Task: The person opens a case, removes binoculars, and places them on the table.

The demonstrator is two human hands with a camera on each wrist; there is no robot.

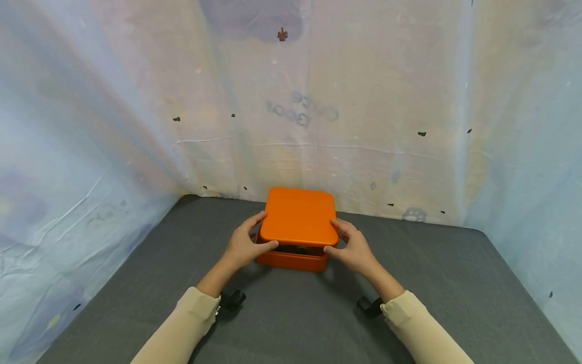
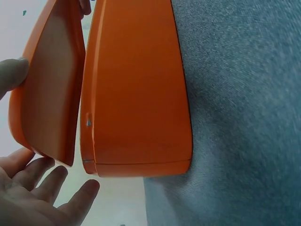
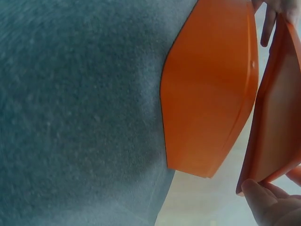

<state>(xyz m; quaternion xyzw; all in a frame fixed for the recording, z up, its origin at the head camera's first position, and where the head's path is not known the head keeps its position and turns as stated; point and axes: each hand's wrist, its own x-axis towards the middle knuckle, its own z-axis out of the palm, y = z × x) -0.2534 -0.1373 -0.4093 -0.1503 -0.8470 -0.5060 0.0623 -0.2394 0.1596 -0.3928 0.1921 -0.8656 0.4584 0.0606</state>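
Head view: both hands (image 1: pixel 243 245) (image 1: pixel 357 249) hold an orange lid (image 1: pixel 300 216) over a box (image 1: pixel 291 261).

Above the box (image 1: pixel 291 261) is the lid (image 1: pixel 300 215); left, the left hand (image 1: pixel 243 245); right, the right hand (image 1: pixel 356 250); beneath, the table (image 1: pixel 291 318); behind, the sheet (image 1: pixel 364 76).

Soft, even head-view light, faint shadows on the table (image 1: pixel 295 313), sheen on the lid (image 1: pixel 300 217), wrist views bluish, grainy
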